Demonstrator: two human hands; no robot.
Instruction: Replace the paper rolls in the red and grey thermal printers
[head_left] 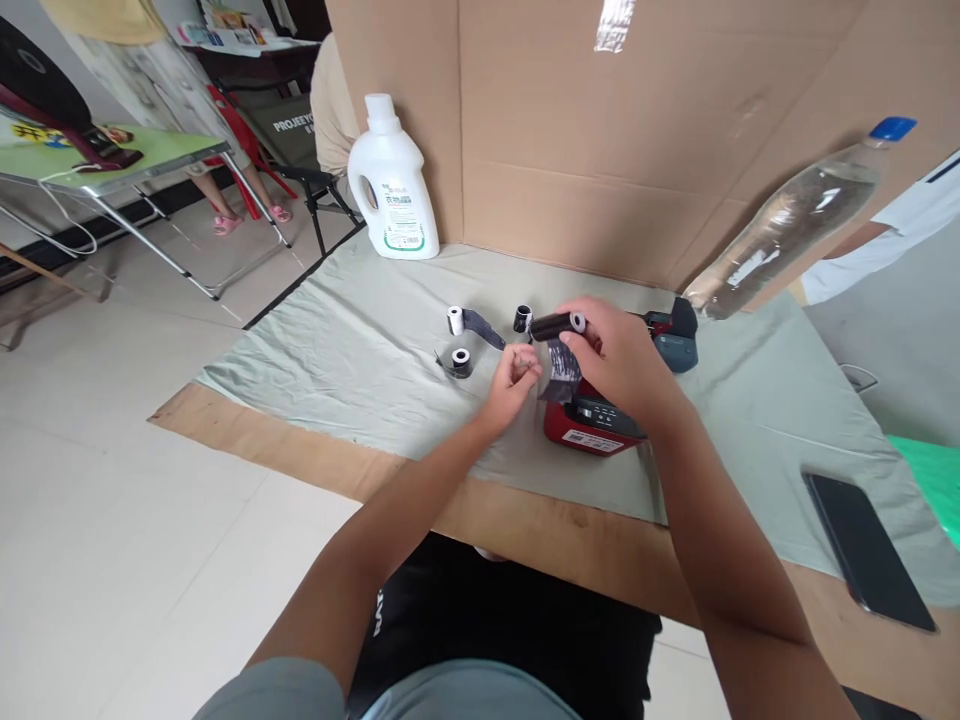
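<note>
One right hand (pixel 616 352) grips a cylindrical black roll (pixel 552 327) endwise, perhaps so dark film (pixel 562 370) hangs; left hand (pixel 513 381) curls, grasp unclear.

Four rolls (pixel 551 327), two hands (pixel 613 358), one red machine (pixel 596 425), one white jug (pixel 396 185), one clear bottle (pixel 806 215)

Both arms reach over the worktop's (pixel 525 505) near edge, angling inward. The left arm (pixel 397 525) slants up to the left hand (pixel 515 380), whose fingers curl toward the thumb. The right arm (pixel 724 530) leans leftward; the right hand (pixel 615 350) is closed between thumb and fingers, farther from that edge. The hands are near each other.
</note>
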